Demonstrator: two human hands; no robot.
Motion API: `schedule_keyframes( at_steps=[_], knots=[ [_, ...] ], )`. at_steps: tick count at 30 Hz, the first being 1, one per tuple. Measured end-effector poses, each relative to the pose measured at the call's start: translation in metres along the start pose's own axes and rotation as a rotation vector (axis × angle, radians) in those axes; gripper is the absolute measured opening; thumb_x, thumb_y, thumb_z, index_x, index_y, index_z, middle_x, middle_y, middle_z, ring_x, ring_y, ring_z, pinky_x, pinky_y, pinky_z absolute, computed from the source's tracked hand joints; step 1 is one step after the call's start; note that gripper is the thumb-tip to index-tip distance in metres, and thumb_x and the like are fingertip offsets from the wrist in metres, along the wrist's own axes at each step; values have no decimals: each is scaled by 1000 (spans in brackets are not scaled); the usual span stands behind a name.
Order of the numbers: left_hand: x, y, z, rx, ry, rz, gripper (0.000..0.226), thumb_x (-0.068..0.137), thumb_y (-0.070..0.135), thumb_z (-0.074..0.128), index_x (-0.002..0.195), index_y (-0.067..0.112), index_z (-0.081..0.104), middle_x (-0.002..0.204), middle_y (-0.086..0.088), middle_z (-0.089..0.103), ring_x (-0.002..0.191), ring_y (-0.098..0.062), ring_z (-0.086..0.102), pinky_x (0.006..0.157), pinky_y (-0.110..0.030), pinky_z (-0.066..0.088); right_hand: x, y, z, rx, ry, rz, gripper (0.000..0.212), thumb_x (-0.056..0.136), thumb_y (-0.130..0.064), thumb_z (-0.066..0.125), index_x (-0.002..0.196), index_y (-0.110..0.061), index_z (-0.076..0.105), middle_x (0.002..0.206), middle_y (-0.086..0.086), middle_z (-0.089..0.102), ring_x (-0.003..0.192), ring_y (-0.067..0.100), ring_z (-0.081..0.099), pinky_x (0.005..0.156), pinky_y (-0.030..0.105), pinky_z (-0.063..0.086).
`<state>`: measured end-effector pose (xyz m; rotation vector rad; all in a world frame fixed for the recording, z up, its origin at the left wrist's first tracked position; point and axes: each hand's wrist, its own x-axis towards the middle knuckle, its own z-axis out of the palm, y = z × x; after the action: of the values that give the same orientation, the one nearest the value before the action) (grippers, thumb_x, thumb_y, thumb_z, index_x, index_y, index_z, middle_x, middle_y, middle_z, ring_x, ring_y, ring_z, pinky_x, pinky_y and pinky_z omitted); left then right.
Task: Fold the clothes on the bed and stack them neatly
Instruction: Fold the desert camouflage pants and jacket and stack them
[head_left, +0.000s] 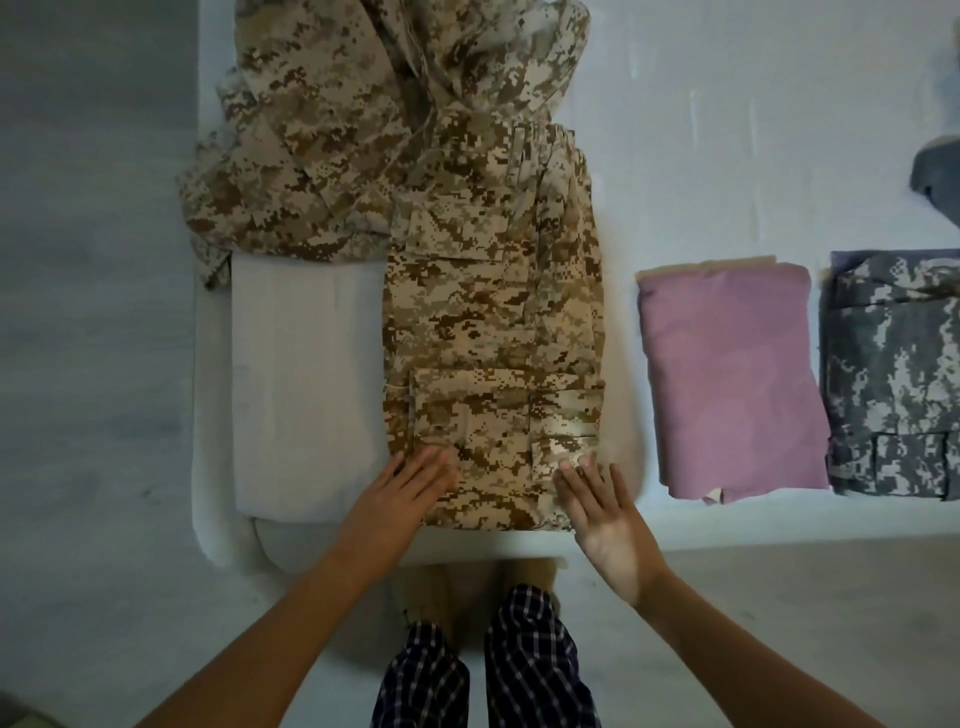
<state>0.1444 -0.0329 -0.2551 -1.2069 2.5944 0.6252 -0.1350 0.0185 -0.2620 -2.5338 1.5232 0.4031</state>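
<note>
The folded tan camo trousers lie on the bed; the left hand and right hand touch their 6 o'clock edge, fingers straight; at 3 o'clock, the pink cloth has a tiny tag, too small to read.

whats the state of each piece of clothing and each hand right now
tan camo trousers: folded flat
tan camo jacket: unfolded, crumpled
white cloth: folded flat
pink garment: folded
grey camo garment: folded
left hand: open, flat on trousers
right hand: open, fingers at trousers' edge
</note>
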Motion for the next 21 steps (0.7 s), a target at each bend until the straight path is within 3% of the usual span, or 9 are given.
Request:
schedule_keyframes(
  at_steps=[1,2,4,6,9,11,13,17,21],
  knots=[
    [0,-1,-8,-40,21,9,89,44,-4,88,127,8,56,127,-12,60,113,-30,60,84,-50,53,-1,4,-9,103,15,3,50,93,-3,35,139,12,21,144,25,35,135,30,37,114,42,25],
    [0,0,-16,-96,26,20,79,49,-5,87,122,7,60,127,-13,59,112,-32,61,83,-51,53,-1,11,-20,275,19,21,54,81,-3,60,130,11,43,136,23,49,126,26,51,109,30,30],
    [-8,3,-32,-280,-86,33,67,72,-4,74,132,11,50,142,-10,40,128,-31,47,106,-49,36,-11,23,-47,580,-111,40,52,59,-5,80,109,-7,67,104,7,71,88,19,70,79,18,50],
    [-34,12,-35,-406,-287,51,61,91,9,56,143,32,33,151,9,17,142,-10,18,118,-29,5,-39,31,-76,733,-311,0,37,71,-12,68,108,-17,65,94,-4,70,71,8,67,64,8,42],
    [-72,40,-40,-678,-428,18,54,95,33,52,132,64,28,150,27,18,137,5,18,117,-22,16,-84,24,-91,783,-432,-1,34,76,-30,47,105,-27,64,87,-17,64,71,-4,56,63,6,36],
    [-82,52,-53,-861,-513,31,41,93,45,50,123,70,36,139,44,27,129,18,26,109,-9,24,-94,22,-99,757,-398,2,20,68,-30,54,85,-32,65,71,-23,60,67,-8,54,61,4,31],
    [-78,48,-67,-988,-588,-23,35,92,38,52,105,70,51,111,55,44,107,29,41,91,2,32,-87,24,-106,927,-466,87,19,72,-15,61,81,-32,65,62,-27,58,60,-10,51,59,4,32],
    [-48,4,-65,-1147,-461,-311,23,90,21,61,111,26,68,110,13,69,104,-1,62,91,-20,49,-45,48,-101,1228,-440,354,32,86,-2,56,91,-31,67,75,-9,70,62,10,52,61,24,40],
    [6,-28,-53,-1283,-126,-612,7,90,23,61,95,24,66,96,2,68,95,-16,62,79,-23,51,28,52,-79,1499,-133,800,15,91,-6,56,84,-17,64,70,-4,64,56,11,46,47,18,37]
  ],
)
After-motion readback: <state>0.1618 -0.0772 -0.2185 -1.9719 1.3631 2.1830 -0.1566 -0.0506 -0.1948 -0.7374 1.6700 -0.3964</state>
